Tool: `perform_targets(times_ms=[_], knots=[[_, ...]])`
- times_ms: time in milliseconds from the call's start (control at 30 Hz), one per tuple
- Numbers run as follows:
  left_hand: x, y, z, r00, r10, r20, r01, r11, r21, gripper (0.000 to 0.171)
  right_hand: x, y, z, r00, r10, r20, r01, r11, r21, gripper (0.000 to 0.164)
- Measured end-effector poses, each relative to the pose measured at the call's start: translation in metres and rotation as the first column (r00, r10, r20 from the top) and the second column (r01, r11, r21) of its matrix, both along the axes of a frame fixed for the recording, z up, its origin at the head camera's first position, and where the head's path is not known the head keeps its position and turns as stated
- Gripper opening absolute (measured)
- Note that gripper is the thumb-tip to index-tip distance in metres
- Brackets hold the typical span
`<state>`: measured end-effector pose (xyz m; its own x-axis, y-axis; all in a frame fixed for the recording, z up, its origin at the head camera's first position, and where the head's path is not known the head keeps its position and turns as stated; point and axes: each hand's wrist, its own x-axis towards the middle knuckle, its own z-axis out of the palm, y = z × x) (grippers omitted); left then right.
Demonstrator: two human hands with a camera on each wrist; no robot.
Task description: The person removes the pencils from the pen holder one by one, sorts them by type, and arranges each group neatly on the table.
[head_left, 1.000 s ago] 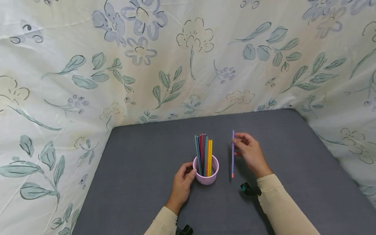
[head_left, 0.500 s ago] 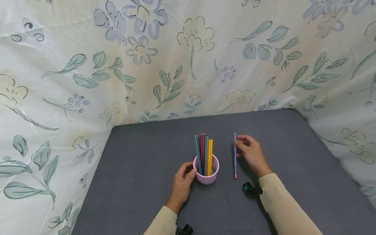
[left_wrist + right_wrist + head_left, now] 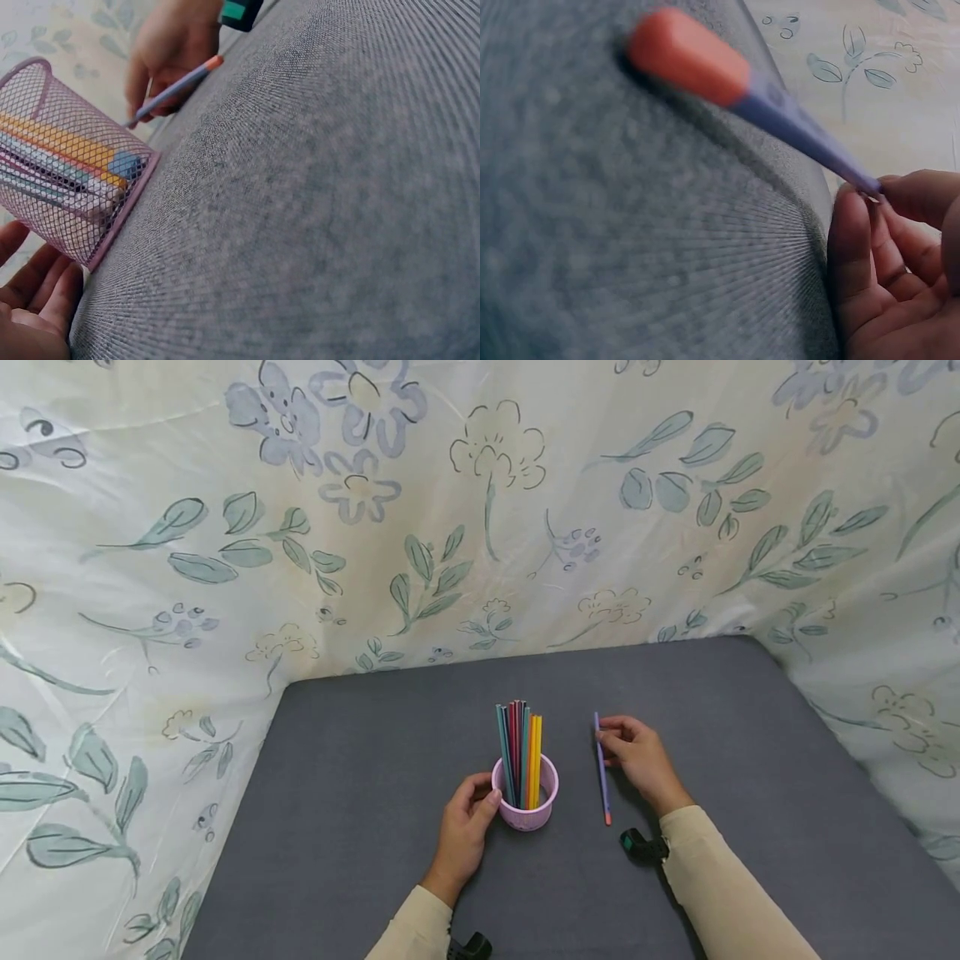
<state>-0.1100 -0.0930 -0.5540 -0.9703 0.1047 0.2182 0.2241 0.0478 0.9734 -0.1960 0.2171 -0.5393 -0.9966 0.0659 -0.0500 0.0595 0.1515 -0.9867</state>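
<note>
A pink mesh pencil cup [image 3: 527, 818] stands upright on the grey table and holds several pencils [image 3: 517, 752] in blue, dark red, orange and yellow. My left hand [image 3: 463, 835] grips the cup's left side, thumb at the rim; in the left wrist view its fingers [image 3: 49, 289] lie along the mesh near the base. To the right of the cup, my right hand [image 3: 637, 760] pinches a slim purple pencil [image 3: 603, 777] near its far end, between thumb and fingers. Its orange end [image 3: 690, 56] points toward me, close over the cloth in the right wrist view.
A dark grey cloth covers the table [image 3: 360, 777]. Behind and at both sides hangs a pale floral curtain [image 3: 495, 568]. Black wrist devices [image 3: 642, 846] sit at both beige sleeves [image 3: 727, 885].
My right hand has come slightly nearer with the purple pencil. The pencil now slants, its orange end swung nearer and to the right. My left hand and the cup stay put.
</note>
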Motion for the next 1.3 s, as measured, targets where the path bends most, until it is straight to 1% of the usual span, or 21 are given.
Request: perform_targets(times_ms=[233,400,500,800,1100,1300], knots=[[0.002,0.0,0.004,1.0,0.001,0.002,-0.001,1.0,-0.005,0.028,0.001,-0.002,0.001,0.999,0.041,-0.013,-0.039,0.993,0.11,0.027],[0.0,0.001,0.003,1.0,0.002,-0.011,-0.002,1.0,0.013,0.027,0.003,-0.004,0.005,0.999,0.046,-0.013,-0.043,0.986,0.163,0.026],[-0.001,0.001,0.002,1.0,0.002,-0.014,-0.002,1.0,0.029,0.027,0.003,-0.004,0.005,0.999,0.047,-0.017,-0.043,0.983,0.179,0.026],[-0.002,0.001,0.003,1.0,0.005,-0.003,-0.005,1.0,0.018,0.027,0.001,-0.005,0.002,0.999,0.031,-0.034,-0.024,0.981,0.195,0.024],[-0.003,0.002,0.0,1.0,0.0,-0.029,0.0,1.0,0.031,0.026,-0.002,-0.008,-0.003,0.998,0.024,-0.066,-0.005,0.963,0.268,0.021],[-0.004,0.002,-0.003,1.0,0.002,-0.026,-0.002,1.0,0.026,0.026,-0.002,-0.008,-0.005,0.997,0.016,-0.073,0.003,0.965,0.261,0.019]])
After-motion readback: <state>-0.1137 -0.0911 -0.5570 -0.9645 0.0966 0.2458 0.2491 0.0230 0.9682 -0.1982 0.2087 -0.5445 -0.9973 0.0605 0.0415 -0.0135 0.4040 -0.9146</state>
